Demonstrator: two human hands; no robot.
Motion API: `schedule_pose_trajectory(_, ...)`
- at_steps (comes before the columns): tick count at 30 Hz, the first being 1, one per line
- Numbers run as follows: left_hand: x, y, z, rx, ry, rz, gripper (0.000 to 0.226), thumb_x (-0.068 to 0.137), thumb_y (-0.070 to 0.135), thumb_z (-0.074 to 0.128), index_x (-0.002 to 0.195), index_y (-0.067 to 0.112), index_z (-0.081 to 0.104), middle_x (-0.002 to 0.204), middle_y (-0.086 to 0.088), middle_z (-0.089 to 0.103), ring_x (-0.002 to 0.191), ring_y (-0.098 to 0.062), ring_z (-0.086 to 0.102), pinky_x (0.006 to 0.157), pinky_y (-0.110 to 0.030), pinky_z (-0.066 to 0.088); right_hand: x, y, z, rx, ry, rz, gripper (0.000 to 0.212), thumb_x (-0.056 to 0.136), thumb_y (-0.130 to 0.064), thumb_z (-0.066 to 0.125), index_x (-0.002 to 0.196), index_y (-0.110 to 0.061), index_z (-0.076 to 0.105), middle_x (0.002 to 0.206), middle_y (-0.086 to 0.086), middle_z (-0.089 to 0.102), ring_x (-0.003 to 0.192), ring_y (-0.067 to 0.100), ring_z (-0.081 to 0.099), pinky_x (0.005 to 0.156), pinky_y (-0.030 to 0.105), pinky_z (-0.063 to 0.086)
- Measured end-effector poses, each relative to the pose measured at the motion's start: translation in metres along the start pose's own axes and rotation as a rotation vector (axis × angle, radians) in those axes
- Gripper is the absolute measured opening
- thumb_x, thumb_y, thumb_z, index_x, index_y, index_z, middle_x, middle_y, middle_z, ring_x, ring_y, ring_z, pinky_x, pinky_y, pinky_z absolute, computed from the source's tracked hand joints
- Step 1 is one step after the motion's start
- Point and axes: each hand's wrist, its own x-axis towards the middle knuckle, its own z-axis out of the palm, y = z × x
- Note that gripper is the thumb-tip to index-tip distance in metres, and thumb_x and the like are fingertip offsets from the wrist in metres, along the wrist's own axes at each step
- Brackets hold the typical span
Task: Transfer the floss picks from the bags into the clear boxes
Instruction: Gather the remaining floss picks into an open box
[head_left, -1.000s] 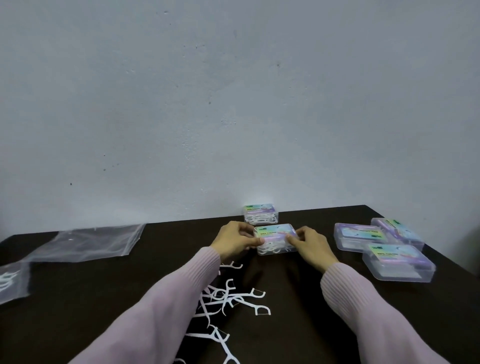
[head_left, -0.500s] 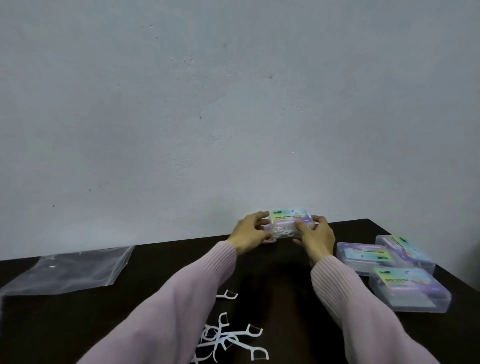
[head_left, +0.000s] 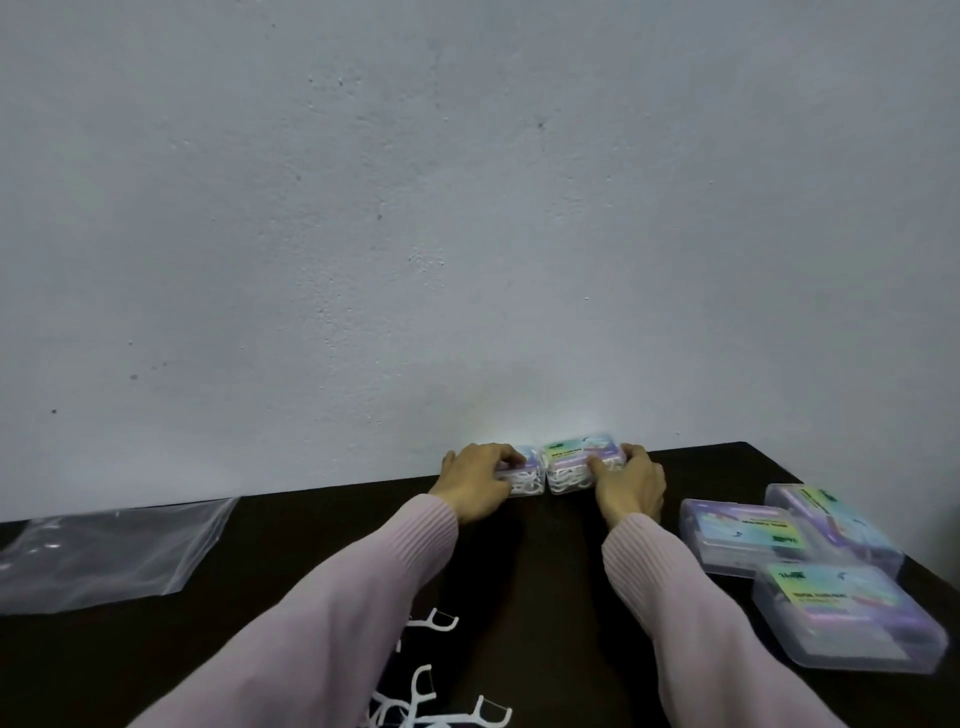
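Since half a second ago the filled box (head_left: 581, 463) has gone from lifted to set down at the far table edge, touching a second filled box (head_left: 519, 470) on its left. The right hand (head_left: 631, 480) grasps the first, the left hand (head_left: 475, 480) the other. Stowing looks finished; next comes fetching an empty box (head_left: 743, 535) from the right and gathering the loose floss picks (head_left: 436, 712) lying near. A clear bag (head_left: 111, 551) lies left.
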Motion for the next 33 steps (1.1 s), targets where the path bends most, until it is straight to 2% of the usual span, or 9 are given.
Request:
schedule_pose_trajectory(4,0.004,0.001,0.002,0.004,-0.009,-0.007,0.039,0.090,0.009,0.053,0.128,0.019,0.055,0.133,-0.005,0.054,0.123,-0.021,0.048,0.112,-0.043,0.028,-0.003,0.001,0.003,-0.065,-0.012,0.021,0.053,0.088,-0.022,0.061,0.132,-0.005,0.037,0.132,0.019,0.046,0.122,0.032,0.043,0.092,0.041,0.042)
schedule_pose_trajectory(10,0.000,0.010,0.007,-0.016,0.010,0.016,0.040,0.089,0.010,0.052,0.129,0.019,0.054,0.134,-0.004,0.054,0.124,-0.021,0.047,0.112,-0.042,0.028,-0.016,-0.007,-0.014,-0.268,-0.070,-0.136,0.057,0.088,-0.014,0.061,0.137,-0.003,0.033,0.141,0.017,0.034,0.129,0.029,0.034,0.100,0.037,0.038)
schedule_pose_trajectory(14,-0.007,0.024,0.015,-0.065,0.002,0.043,0.039,0.089,0.010,0.053,0.126,0.021,0.055,0.134,-0.004,0.054,0.125,-0.021,0.047,0.111,-0.041,0.030,-0.021,-0.006,-0.040,-0.639,-0.093,-0.291,0.049,0.089,-0.026,0.059,0.131,-0.007,0.040,0.134,0.014,0.042,0.124,0.027,0.040,0.100,0.039,0.038)
schedule_pose_trajectory(17,-0.019,0.035,0.019,-0.062,-0.004,0.070,0.040,0.089,0.011,0.054,0.128,0.021,0.054,0.136,-0.002,0.052,0.128,-0.021,0.045,0.112,-0.042,0.028,-0.029,-0.003,-0.056,-0.878,-0.089,-0.260,0.054,0.089,-0.033,0.057,0.133,-0.009,0.037,0.138,0.016,0.039,0.131,0.031,0.035,0.111,0.054,0.021)
schedule_pose_trajectory(19,-0.027,0.038,0.021,-0.033,-0.031,0.104,0.040,0.090,0.011,0.053,0.129,0.020,0.052,0.137,-0.003,0.051,0.129,-0.020,0.044,0.112,-0.041,0.028,-0.036,-0.001,-0.060,-0.956,-0.081,-0.208,0.060,0.089,-0.034,0.057,0.138,-0.009,0.031,0.145,0.019,0.030,0.138,0.035,0.022,0.110,0.062,0.007)
schedule_pose_trajectory(24,-0.056,0.029,0.019,0.039,-0.077,0.158,0.039,0.092,0.011,0.052,0.131,0.018,0.051,0.139,-0.005,0.048,0.131,-0.020,0.040,0.112,-0.038,0.027,-0.055,0.009,-0.060,-0.998,-0.164,-0.183,0.071,0.089,-0.033,0.057,0.144,-0.010,0.020,0.153,0.023,0.011,0.142,0.039,0.005,0.112,0.061,0.007)
schedule_pose_trajectory(28,-0.073,0.017,0.012,-0.045,-0.049,0.122,0.039,0.093,0.007,0.047,0.130,0.018,0.052,0.141,-0.004,0.048,0.131,-0.018,0.042,0.110,-0.033,0.031,-0.074,0.007,-0.049,-0.976,-0.319,-0.335,0.072,0.090,-0.031,0.057,0.146,-0.010,0.017,0.154,0.019,0.011,0.143,0.034,0.007,0.113,0.057,0.009)
schedule_pose_trajectory(30,-0.080,0.012,0.010,-0.062,-0.035,0.108,0.040,0.092,0.005,0.046,0.131,0.016,0.051,0.139,-0.004,0.049,0.129,-0.018,0.043,0.109,-0.033,0.033,-0.085,0.006,-0.040,-0.892,-0.403,-0.438,0.067,0.088,-0.025,0.058,0.143,-0.010,0.023,0.151,0.017,0.017,0.142,0.032,0.014,0.114,0.052,0.013)
schedule_pose_trajectory(33,-0.090,0.005,0.006,-0.105,-0.020,0.088,0.042,0.091,0.005,0.050,0.132,0.015,0.050,0.138,-0.004,0.050,0.127,-0.016,0.046,0.108,-0.030,0.034,-0.094,0.004,-0.033,-0.748,-0.360,-0.598,0.057,0.086,-0.018,0.057,0.137,-0.012,0.032,0.147,0.010,0.025,0.139,0.026,0.022,0.114,0.049,0.015)
